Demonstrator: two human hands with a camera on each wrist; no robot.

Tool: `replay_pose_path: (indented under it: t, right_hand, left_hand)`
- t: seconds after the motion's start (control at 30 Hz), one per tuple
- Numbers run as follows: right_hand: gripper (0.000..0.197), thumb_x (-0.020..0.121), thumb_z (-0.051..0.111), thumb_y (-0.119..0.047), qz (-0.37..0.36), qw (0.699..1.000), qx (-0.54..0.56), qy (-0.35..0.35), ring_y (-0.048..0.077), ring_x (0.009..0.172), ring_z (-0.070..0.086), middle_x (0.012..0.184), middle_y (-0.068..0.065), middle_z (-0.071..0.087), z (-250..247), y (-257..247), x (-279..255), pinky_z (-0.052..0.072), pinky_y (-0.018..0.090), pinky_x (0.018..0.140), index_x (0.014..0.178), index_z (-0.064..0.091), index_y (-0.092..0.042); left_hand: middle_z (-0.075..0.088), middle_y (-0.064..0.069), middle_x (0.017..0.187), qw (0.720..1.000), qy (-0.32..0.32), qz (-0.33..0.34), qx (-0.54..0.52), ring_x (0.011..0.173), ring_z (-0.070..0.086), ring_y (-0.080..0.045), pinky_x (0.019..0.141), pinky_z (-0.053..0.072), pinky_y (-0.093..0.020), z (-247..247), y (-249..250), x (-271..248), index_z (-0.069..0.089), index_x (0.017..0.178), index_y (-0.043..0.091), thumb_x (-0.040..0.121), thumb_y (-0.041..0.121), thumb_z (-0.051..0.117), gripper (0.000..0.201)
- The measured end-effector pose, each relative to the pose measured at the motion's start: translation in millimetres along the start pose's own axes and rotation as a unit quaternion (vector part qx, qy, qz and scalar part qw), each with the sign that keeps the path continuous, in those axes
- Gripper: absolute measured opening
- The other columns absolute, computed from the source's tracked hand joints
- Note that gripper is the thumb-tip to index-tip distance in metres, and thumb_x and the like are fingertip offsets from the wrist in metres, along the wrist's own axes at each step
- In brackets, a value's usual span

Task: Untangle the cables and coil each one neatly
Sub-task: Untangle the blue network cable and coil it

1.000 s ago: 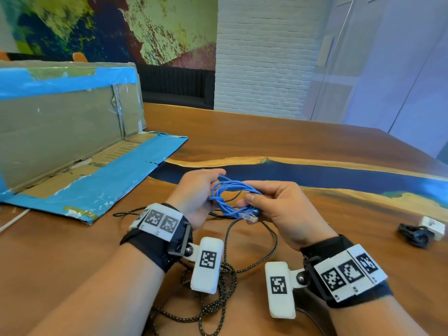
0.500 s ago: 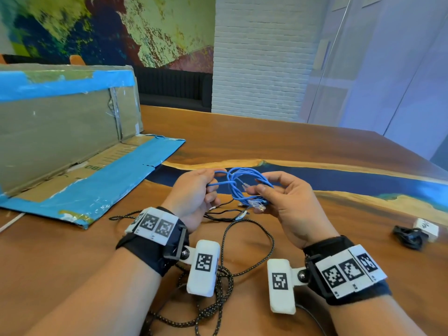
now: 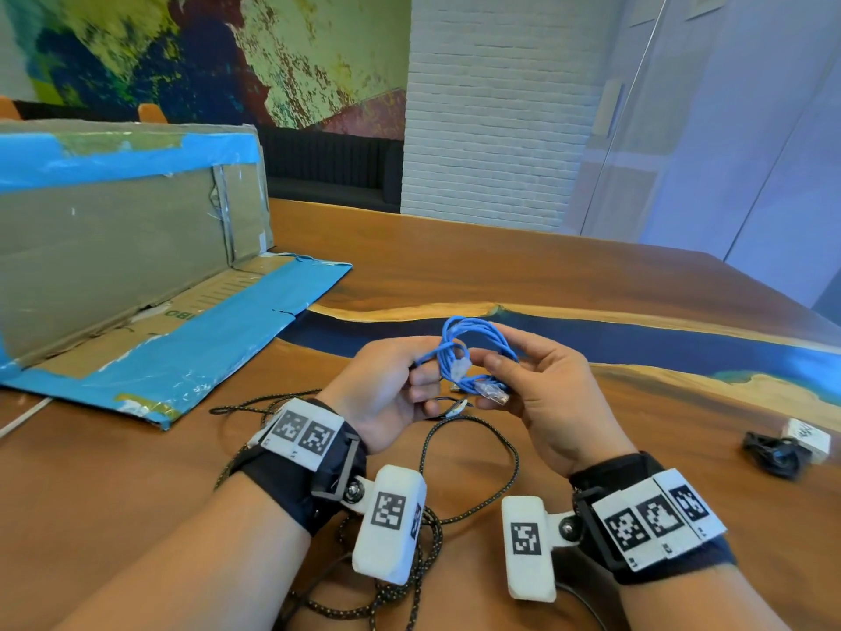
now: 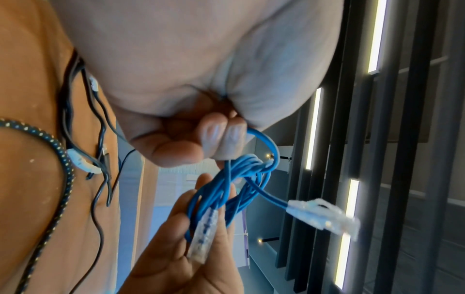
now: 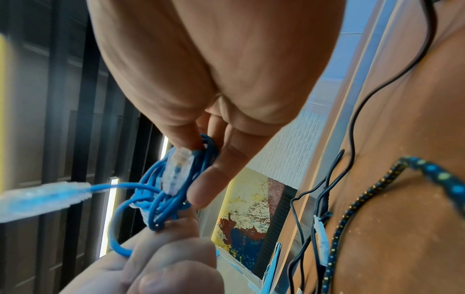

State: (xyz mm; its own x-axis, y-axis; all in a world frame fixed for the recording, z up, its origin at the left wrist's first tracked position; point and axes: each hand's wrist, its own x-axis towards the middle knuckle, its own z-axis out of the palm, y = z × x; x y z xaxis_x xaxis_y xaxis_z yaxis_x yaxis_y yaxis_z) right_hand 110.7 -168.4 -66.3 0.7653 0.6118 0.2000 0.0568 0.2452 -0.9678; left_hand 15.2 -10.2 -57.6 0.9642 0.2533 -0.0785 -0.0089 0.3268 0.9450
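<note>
Loosely bundled blue cable (image 3: 473,352), plugs downward

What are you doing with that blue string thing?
It's a blue network cable, bunched into a small bundle and held up above the wooden table. The left hand pinches one strand of it, while the right hand holds the bundle with one clear plug lying against its fingers. The other plug sticks out free. A black speckled braided cable and thin black wires lie on the table, not yet coiled.
</note>
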Motion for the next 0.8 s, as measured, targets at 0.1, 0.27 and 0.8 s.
replay_pose_path:
  t: [0.1, 0.27, 0.8]
  right_hand:
    - [0.026, 0.096, 0.063, -0.001, 0.009, 1.000, -0.008, 0.001, 0.025, 0.082, 0.074, 0.101, 0.015, 0.079, -1, 1, 0, 0.061, 0.028, 0.061, 0.117, 0.074, -0.013]
    - [0.022, 0.093, 0.069, -0.006, 0.028, 0.999, -0.017, -0.003, 0.023, 0.078, 0.074, 0.096, 0.014, 0.079, 0, 1, 0, 0.061, 0.027, 0.059, 0.113, 0.076, -0.009]
    - [0.028, 0.088, 0.071, 0.004, -0.143, 0.987, -0.079, -0.005, 0.013, 0.112, 0.071, 0.114, 0.006, 0.077, 18, -6, -9, 0.057, 0.033, 0.096, 0.110, 0.077, -0.013]
  left_hand:
    - [0.047, 0.001, 0.066, 0.999, -0.025, 0.037, 0.010, 0.062, 0.041, -0.013, 0.064, 0.038, -0.031, 5, 0, -3, 0.078, 0.082, 0.016, 0.104, 0.022, 0.048, 0.038]
    - [0.070, -0.011, 0.095, 0.996, -0.055, 0.072, 0.004, 0.091, 0.064, -0.027, 0.088, 0.048, -0.044, 9, -6, -3, 0.074, 0.104, 0.008, 0.103, 0.021, 0.047, 0.030]
    - [0.053, -0.004, 0.070, 0.993, 0.010, 0.080, -0.088, 0.054, 0.040, -0.014, 0.062, 0.035, -0.029, 12, -8, 3, 0.068, 0.109, 0.005, 0.109, 0.023, 0.041, 0.033]
